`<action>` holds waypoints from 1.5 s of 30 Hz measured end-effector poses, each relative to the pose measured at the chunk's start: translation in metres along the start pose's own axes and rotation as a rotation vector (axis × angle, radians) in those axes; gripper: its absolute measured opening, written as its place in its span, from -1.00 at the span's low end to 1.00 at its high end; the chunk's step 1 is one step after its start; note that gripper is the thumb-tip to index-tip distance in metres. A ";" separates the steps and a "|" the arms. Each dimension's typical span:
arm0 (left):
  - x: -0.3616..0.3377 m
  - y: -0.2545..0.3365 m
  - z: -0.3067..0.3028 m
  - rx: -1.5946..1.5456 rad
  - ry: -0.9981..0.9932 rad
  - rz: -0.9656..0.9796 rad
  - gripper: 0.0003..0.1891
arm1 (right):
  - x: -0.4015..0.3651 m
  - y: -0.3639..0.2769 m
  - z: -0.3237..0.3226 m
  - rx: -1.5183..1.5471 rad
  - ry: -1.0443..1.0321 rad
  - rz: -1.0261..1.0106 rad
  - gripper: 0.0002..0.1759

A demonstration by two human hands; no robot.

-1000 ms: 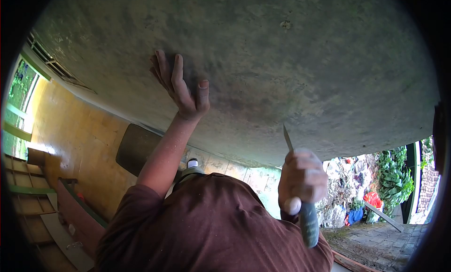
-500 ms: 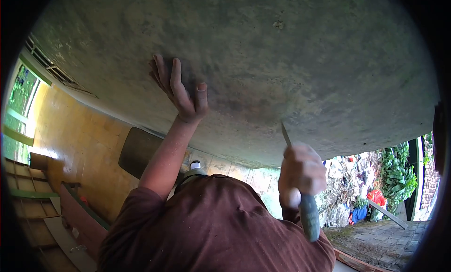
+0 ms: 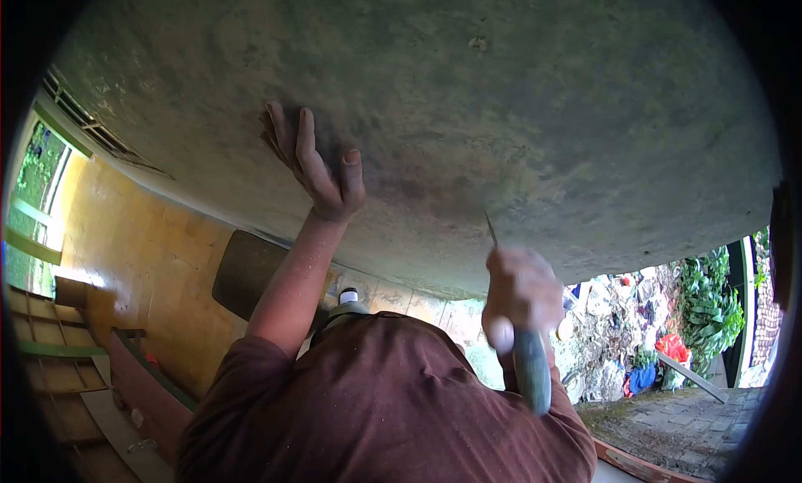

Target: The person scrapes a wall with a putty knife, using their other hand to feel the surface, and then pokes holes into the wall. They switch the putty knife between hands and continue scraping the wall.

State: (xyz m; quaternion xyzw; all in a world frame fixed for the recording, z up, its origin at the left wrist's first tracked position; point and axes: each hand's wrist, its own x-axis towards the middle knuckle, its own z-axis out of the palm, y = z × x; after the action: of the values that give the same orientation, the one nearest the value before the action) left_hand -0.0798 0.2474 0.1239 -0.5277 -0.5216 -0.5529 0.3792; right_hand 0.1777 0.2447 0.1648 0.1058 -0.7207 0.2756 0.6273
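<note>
My left hand (image 3: pixel 313 161) rests against the stained grey wall (image 3: pixel 468 141), fingers spread and holding nothing. To its right, my right hand (image 3: pixel 525 289) is wrapped round a scraper with a dark green handle (image 3: pixel 532 374). The scraper's thin metal blade (image 3: pixel 490 230) shows nearly edge-on, its tip at the wall surface. Motion blurs the right hand, and its fingers partly hide where blade and handle join.
A dark mat-like panel (image 3: pixel 249 274) lies on the yellowish tiled floor (image 3: pixel 159 249). Wooden furniture (image 3: pixel 154 383) stands at lower left. Scattered rubbish (image 3: pixel 626 316), green plants (image 3: pixel 710 299) and paving (image 3: pixel 668 424) lie at the right. A vent (image 3: pixel 96 120) is in the wall.
My right hand has moved slightly left and up in the view, with the scraper still in it. The left hand stays on the wall while the view shifts a little.
</note>
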 end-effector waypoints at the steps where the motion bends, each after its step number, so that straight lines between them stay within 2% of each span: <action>1: 0.001 -0.001 0.000 0.007 0.001 0.001 -0.33 | 0.004 -0.010 0.001 0.039 -0.028 -0.039 -0.53; 3: 0.000 -0.002 0.001 0.021 0.009 0.013 -0.33 | 0.006 -0.008 0.000 0.108 -0.040 -0.075 -0.55; 5: 0.000 -0.001 0.001 0.008 0.010 0.009 -0.33 | 0.005 0.007 -0.001 -0.051 0.071 -0.009 -0.57; 10: 0.002 0.000 0.001 0.026 0.009 0.011 -0.33 | 0.000 -0.007 -0.003 -0.020 0.040 -0.006 -0.56; 13: 0.000 0.001 0.001 0.025 0.006 0.012 -0.33 | 0.004 0.007 0.000 -0.196 0.042 0.021 -0.53; 14: 0.000 0.002 0.001 0.015 0.011 0.006 -0.34 | 0.002 0.016 -0.003 0.060 0.050 0.036 -0.54; 17: 0.000 0.001 0.001 0.016 0.017 0.010 -0.34 | 0.003 0.003 -0.004 -0.063 -0.055 -0.033 -0.54; 18: 0.000 0.000 0.001 0.021 0.010 0.016 -0.34 | 0.002 -0.006 -0.001 -0.027 -0.014 -0.015 -0.56; 19: 0.001 0.000 0.001 0.025 0.010 0.015 -0.34 | 0.008 -0.006 0.000 0.105 0.003 -0.085 -0.57; 21: 0.001 0.001 0.001 0.022 0.018 0.013 -0.34 | -0.001 -0.002 -0.002 -0.421 0.005 0.071 -0.55; 22: 0.000 0.001 0.001 0.017 0.015 0.012 -0.34 | -0.001 0.003 -0.002 -0.426 0.006 0.074 -0.55; 24: 0.001 0.001 0.002 0.005 0.021 0.010 -0.34 | 0.005 0.014 0.000 -0.010 0.032 -0.035 -0.54; 27: -0.001 -0.002 0.005 -0.024 0.060 -0.004 -0.33 | 0.001 -0.009 -0.001 0.047 0.070 -0.032 -0.52; 29: 0.001 0.001 0.002 0.001 0.034 -0.007 -0.33 | 0.006 -0.003 -0.004 0.040 0.029 -0.065 -0.52; 31: -0.001 0.004 0.001 0.016 0.005 -0.010 -0.32 | 0.000 0.018 -0.005 0.080 0.061 0.091 -0.51; 32: -0.001 0.003 0.001 0.007 0.009 -0.005 -0.32 | -0.002 0.018 -0.004 0.106 0.036 0.072 -0.52; 33: 0.000 0.001 0.002 0.003 0.014 0.003 -0.32 | -0.001 0.008 -0.005 -0.045 -0.027 0.024 -0.51; 36: 0.000 -0.002 0.002 0.020 0.019 0.015 -0.33 | 0.006 -0.009 -0.002 0.063 0.024 -0.082 -0.52; 37: -0.001 -0.001 0.002 0.017 0.015 0.013 -0.33 | 0.006 -0.003 -0.003 0.061 0.025 -0.078 -0.52; 39: 0.000 0.001 0.002 0.004 0.018 0.002 -0.33 | 0.004 0.012 -0.007 0.086 0.045 0.072 -0.53; 41: 0.000 0.002 0.002 0.007 0.015 0.002 -0.33 | 0.005 0.005 -0.008 -0.043 -0.074 0.001 -0.55; 44: 0.000 -0.002 0.004 0.001 0.036 0.009 -0.34 | 0.004 -0.008 -0.007 0.038 -0.037 -0.027 -0.58; 45: -0.001 -0.002 0.006 -0.017 0.062 0.009 -0.34 | 0.004 -0.005 -0.009 -0.145 -0.049 0.020 -0.58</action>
State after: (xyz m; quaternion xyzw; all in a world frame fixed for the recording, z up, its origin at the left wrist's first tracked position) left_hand -0.0809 0.2533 0.1218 -0.5157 -0.5026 -0.5717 0.3932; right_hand 0.1870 0.2468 0.1709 0.0594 -0.7551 0.2262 0.6125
